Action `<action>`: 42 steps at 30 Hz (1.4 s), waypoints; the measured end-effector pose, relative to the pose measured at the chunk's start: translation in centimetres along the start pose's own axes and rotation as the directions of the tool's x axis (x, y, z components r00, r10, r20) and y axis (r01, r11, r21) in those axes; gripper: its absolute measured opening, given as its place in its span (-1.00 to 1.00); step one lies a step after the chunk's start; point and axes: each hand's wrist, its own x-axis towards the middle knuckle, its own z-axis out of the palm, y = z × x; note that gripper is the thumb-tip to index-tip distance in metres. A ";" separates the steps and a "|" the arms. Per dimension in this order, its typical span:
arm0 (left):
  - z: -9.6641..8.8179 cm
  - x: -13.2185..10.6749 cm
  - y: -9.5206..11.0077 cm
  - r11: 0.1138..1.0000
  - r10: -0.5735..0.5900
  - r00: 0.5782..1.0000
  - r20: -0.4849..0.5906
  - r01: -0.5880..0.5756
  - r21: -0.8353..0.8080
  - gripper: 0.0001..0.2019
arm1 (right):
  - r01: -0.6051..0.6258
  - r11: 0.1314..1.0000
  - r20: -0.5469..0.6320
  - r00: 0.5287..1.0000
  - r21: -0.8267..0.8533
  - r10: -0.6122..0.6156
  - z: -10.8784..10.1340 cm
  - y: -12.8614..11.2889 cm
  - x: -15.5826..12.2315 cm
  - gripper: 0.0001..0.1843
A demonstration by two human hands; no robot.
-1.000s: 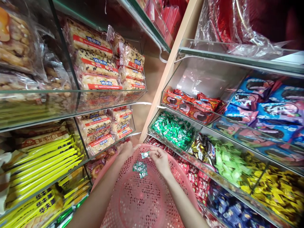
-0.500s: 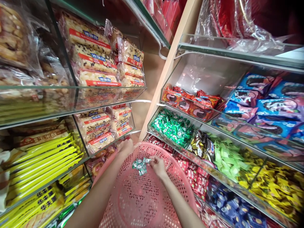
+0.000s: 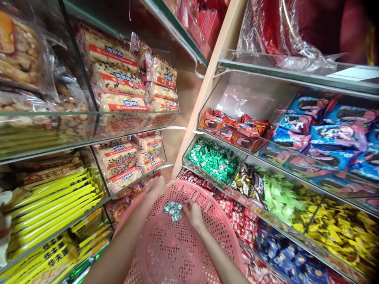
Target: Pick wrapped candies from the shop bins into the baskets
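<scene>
pink plastic basket (image 3: 195, 188) under both hands: the left hand (image 3: 155, 188) clasps its far rim, and the right hand (image 3: 193, 213) pinches against a small heap of green-wrapped sweets (image 3: 172, 211) inside, near that rim; whether it grips any is unclear. an acrylic bin (image 3: 213, 159) sits just beyond.

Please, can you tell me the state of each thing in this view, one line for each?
left hand, resting on the basket rim
right hand, fingers pinched beside the candies
pink plastic basket, perforated, held at the rim
wrapped candies, small pile inside the basket
acrylic bin of green candies, well filled
</scene>
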 end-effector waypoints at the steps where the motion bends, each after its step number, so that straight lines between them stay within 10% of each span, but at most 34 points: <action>1: 0.0 0.0 0.0 1.000 0.004 1.000 -0.001 -0.004 -0.001 -0.32 | 0.011 0.999 -0.017 1.000 -0.030 -0.012 -0.3 -0.3 -0.1 -0.84; 11: 0.1 0.3 0.0 1.000 -0.010 1.000 -0.003 0.010 -0.030 -0.31 | 0.296 0.858 -0.191 0.895 -0.420 -0.403 -7.7 -10.9 -0.1 -0.72; 20: 0.2 0.7 -0.2 1.000 0.000 1.000 0.022 0.001 -0.030 -0.31 | -0.143 0.523 -0.247 0.960 -0.840 -0.134 -15.3 -15.2 2.5 -0.65; 42: 0.2 1.0 -0.5 0.998 -0.024 1.000 0.014 0.024 -0.057 -0.29 | -0.105 0.677 -0.245 0.963 -0.729 -0.115 -17.9 -16.7 1.1 -0.78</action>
